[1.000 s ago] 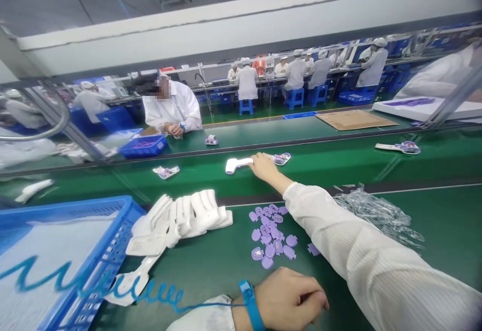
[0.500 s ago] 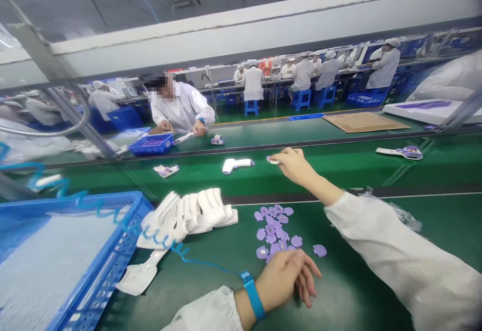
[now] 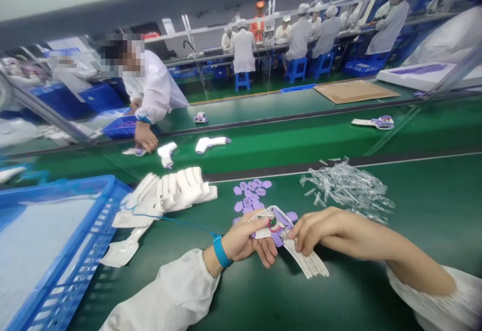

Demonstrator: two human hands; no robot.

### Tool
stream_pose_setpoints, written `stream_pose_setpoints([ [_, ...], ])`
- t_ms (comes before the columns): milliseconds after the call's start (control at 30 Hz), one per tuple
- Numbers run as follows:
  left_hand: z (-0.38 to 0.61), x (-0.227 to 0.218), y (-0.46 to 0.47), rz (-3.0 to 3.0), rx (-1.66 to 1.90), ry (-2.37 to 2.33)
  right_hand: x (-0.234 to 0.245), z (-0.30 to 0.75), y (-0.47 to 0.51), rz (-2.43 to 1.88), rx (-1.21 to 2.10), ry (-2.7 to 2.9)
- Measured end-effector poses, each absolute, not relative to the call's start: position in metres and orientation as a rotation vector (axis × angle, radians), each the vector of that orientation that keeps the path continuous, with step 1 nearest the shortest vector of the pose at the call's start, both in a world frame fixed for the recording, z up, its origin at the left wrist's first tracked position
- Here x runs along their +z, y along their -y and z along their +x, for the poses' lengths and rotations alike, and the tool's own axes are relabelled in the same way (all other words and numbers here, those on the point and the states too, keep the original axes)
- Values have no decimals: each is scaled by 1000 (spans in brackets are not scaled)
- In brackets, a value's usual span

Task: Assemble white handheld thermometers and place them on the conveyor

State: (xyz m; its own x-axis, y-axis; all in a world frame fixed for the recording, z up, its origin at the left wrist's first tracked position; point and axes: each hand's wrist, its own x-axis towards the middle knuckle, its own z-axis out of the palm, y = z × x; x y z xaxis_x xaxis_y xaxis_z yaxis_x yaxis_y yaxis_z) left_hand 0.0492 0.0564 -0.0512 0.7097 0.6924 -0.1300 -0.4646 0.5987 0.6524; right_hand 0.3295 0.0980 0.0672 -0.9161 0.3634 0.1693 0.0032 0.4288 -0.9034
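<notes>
Both my hands hold one white thermometer half-shell with a purple insert [image 3: 278, 230] just above the green table near me. My left hand [image 3: 248, 243], with a blue wrist strap [image 3: 221, 250], grips its left end with curled fingers. My right hand [image 3: 324, 230] pinches its right side, above the ribbed handle. Behind the shell lies a small heap of purple plastic caps [image 3: 250, 195]. A row of white half-shells [image 3: 169, 195] lies to the left of the caps.
A blue crate [image 3: 56, 250] fills the near left. Clear plastic pieces [image 3: 346, 185] are heaped at the right. On the green belt [image 3: 301, 142] lie two white thermometers [image 3: 211, 142]; a co-worker's hand [image 3: 145, 140] reaches onto it. Other workers sit far behind.
My right hand has drawn back from the belt, bringing the white and purple shell to the table in front of me. My left hand has come up and taken its other end. The view tilted downward.
</notes>
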Motion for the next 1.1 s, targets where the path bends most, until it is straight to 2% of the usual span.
stream_pose_setpoints([
  [67,51,-43,-51,684,760,-484,59,333,-101,-334,1467,2224],
  [167,53,-31,-45,698,874,-531,52,338,-104,-571,1242,2026],
  [267,55,-24,-41,744,873,-524,48,336,-106,-978,1011,2108],
  [333,55,-24,-38,812,851,-525,44,332,-107,-1049,1055,2251],
  [533,57,-25,-32,1027,883,-657,45,329,-105,-917,1244,2401],
  [767,60,-15,-28,1309,802,-872,36,317,-94,-797,927,2252],
  [1100,59,-4,-28,1442,694,-930,29,303,-81,-587,1015,2295],
])
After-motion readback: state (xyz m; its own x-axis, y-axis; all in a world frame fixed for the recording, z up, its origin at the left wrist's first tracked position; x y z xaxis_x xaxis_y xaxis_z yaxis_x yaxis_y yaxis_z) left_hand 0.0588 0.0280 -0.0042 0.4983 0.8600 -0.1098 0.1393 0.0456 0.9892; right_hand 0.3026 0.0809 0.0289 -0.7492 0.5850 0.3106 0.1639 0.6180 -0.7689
